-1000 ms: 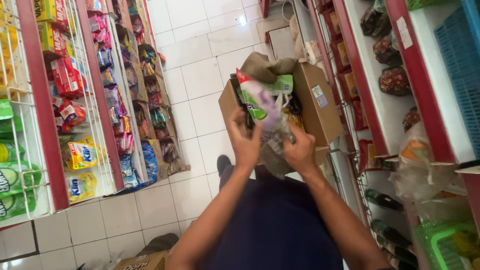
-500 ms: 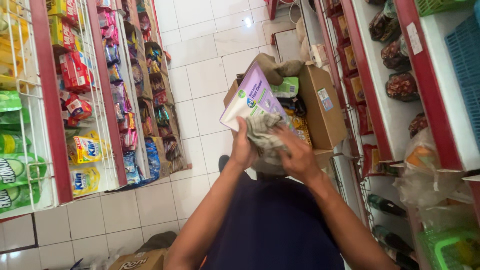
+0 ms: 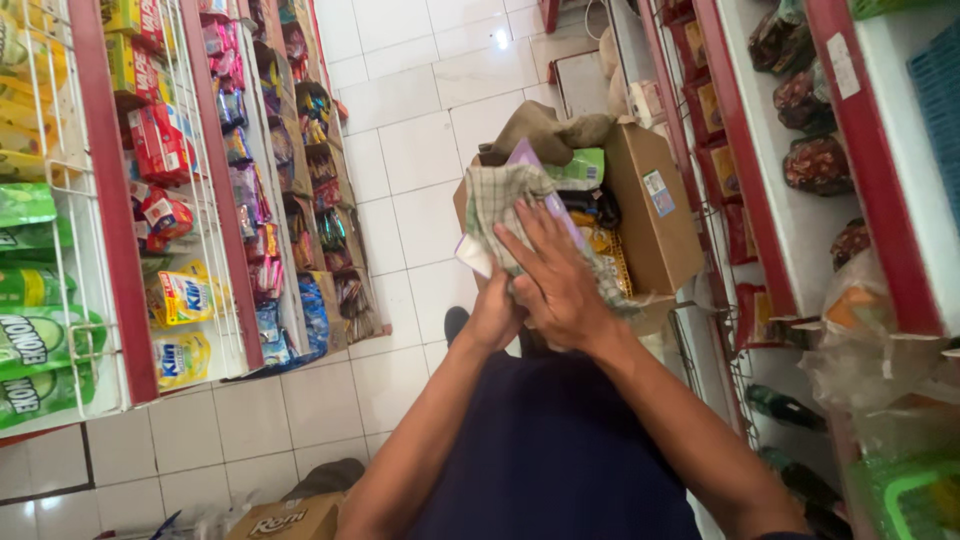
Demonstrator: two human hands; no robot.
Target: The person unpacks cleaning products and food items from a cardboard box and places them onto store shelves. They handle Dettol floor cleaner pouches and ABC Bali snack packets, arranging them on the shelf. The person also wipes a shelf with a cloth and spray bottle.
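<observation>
Checked cloth [image 3: 500, 205] is pressed flat by the spread right hand [image 3: 555, 280] against a purple-and-white packet [image 3: 545, 190], propped from below by the closed left hand [image 3: 495, 318], above an open cardboard box [image 3: 655, 215] between shop shelves [image 3: 230, 170].

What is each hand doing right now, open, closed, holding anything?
Left hand: closed under the purple packet, holding it.
Right hand: open, flat, pressing the checked cloth against the packet.
</observation>
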